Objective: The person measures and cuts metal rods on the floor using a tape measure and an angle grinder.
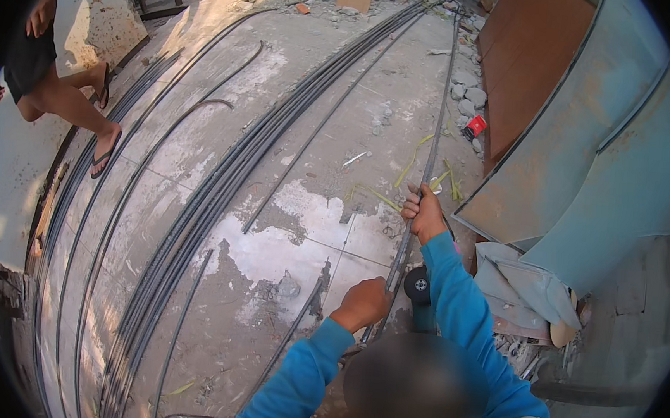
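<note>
Both forearms, in blue sleeves, come up from the lower edge, the right arm reaching farther out than the left. Right hand (423, 214): curled closed around dark steel rebar (438, 131), fingers wrapped over the bar's left side, forearm slanting in from the lower right. Left hand (362, 304): lower and nearer the body, a tight fist, back of the hand upward, on the same rebar; its fingertips are hidden. The held length runs from between the forearms, through both grips, up to the rubble (467, 94) at top right. Angle grinder (417, 286) between the forearms, just beside the rebar. A long rod bundle (234, 155) lies on the floor to the left; farther left, a sandalled person (70, 101) stands among more rods.
</note>
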`<act>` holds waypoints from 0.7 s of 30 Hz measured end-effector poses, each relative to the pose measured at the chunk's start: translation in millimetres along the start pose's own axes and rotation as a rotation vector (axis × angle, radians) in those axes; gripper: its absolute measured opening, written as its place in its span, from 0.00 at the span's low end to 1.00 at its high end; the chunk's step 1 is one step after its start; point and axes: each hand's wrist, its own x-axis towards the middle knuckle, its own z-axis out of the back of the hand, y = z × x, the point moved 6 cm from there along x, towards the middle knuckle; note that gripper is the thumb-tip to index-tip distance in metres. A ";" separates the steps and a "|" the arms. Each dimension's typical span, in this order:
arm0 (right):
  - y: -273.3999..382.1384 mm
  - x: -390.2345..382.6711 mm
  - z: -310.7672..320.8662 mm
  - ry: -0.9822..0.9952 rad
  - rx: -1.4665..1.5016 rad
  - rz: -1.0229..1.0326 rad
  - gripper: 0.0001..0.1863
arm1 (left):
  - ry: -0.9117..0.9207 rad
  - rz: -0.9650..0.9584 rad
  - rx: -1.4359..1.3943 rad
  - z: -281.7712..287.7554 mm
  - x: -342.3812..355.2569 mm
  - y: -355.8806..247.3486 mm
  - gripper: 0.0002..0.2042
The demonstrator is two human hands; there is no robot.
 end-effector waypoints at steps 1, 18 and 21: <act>-0.5 -7.4 -23.4 -0.056 -0.023 0.030 0.17 | 0.030 -0.069 -0.017 25.9 -7.4 -12.6 0.17; -160.3 -100.0 -81.9 0.053 -0.254 0.044 0.09 | 0.020 0.456 -0.563 56.3 -96.2 98.8 0.23; -157.5 -97.2 -45.8 0.050 -0.309 0.049 0.10 | -0.108 0.225 -0.329 17.8 -103.5 104.0 0.26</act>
